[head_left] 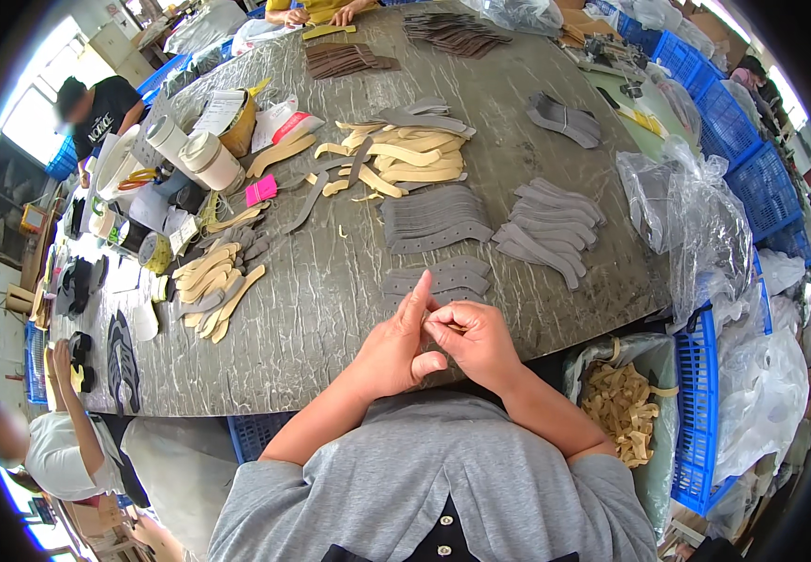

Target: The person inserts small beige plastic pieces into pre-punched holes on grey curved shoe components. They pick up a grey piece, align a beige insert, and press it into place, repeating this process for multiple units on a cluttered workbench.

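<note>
My left hand [399, 339] and my right hand [474, 342] meet at the near edge of the grey table [312, 309]. Their fingertips pinch together around something small that I cannot make out. The left forefinger points up over a short stack of grey punched strips [438, 279]. Behind it lies a bigger fan of grey curved strips [434, 220], another grey pile [546, 229] to the right, and a heap of tan and grey pieces [405, 155] farther back.
Tan strips [213, 286] lie at the left with tape rolls [209, 159] and clutter. A bin of tan offcuts [623, 398] stands at my right beside blue crates [700, 412] and clear plastic bags [696, 225]. Other people work at the left and far edges.
</note>
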### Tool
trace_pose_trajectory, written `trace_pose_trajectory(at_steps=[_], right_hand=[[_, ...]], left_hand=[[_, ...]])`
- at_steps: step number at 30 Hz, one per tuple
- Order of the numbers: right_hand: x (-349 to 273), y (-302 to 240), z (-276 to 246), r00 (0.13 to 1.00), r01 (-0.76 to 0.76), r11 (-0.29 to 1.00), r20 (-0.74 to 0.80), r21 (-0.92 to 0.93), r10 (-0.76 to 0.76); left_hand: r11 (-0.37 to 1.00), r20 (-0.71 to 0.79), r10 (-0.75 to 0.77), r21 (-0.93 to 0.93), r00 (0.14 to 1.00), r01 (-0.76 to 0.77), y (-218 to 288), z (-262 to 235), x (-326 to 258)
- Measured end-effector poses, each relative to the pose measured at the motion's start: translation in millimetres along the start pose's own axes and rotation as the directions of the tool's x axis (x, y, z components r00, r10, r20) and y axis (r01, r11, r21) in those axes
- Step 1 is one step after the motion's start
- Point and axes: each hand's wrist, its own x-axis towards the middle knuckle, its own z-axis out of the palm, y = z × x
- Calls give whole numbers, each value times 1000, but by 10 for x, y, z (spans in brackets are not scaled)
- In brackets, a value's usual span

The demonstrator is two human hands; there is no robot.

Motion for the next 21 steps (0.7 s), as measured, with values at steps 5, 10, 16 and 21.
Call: trace_pose_trajectory(at_steps=[5,10,16,21], right_hand=[[-6,45,-13,999,-43,997,17,-63,44],[-1,27,-22,990,-133,991,37,-5,133],[3,60,-10,985,-169,985,28,25,168],[7,56,15,959,-283,913,77,294,272]], left_hand=[[858,-23,18,514,1000,-4,170,-44,14],[849,-5,-5,528,1000,7,205,-60,17],[841,-1,-23,540,1000,20,199,-49,28],[978,9,20,207,1000,-22,117,-50,4]])
